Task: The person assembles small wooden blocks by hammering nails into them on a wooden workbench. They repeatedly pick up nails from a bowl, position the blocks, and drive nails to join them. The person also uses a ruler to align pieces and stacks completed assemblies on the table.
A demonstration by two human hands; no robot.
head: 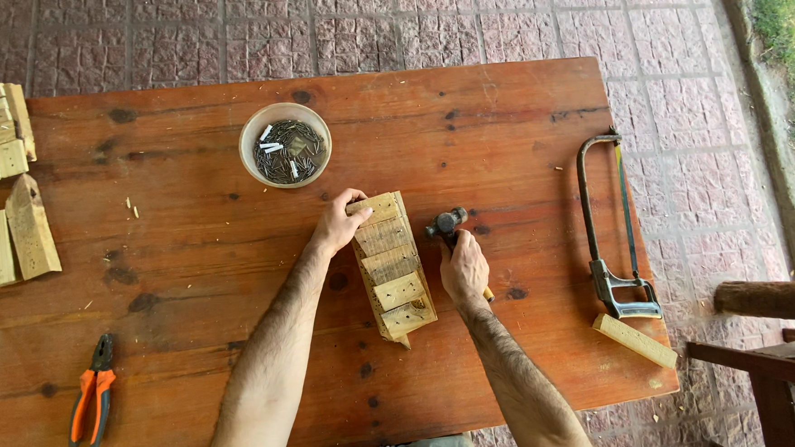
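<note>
The work in hand looks like nailing: short slats are being fixed across a small wooden frame [393,267] that lies near the middle of the desk [190,252], running from about 11 o'clock to 5 o'clock. Five slats sit side by side along it, with dark dots on them that may be nail heads, though they are too small to be sure.

The left hand [339,223] rests on the far end of the frame, at its 11 o'clock corner, fingers curled over the top slat and thumb against the edge, steadying the piece against the desk. It is partly closed around the wood rather than clenched.

The right hand [464,270] lies just beside the frame at 3 o'clock, wrapped shut around the handle of a hammer [448,223]. The steel head points away from the person at 12 o'clock from the fist and is close to the frame's top right edge without touching it. Whether it rests on the desk or hangs just above it cannot be told.

As a judgement, the next stroke calls for the frame to stay pinned flat and for the hammer head to come down square on a slat, clear of the left fingers.

A round bowl of nails [285,145] stands at 11 o'clock from the frame, well apart. Cut wooden blocks [1,181] are stacked at the desk's 9 o'clock edge, orange-handled pliers [92,394] lie at 8 o'clock, and a hacksaw [608,231] with a loose wooden offcut [635,340] lies at 3 o'clock.
</note>
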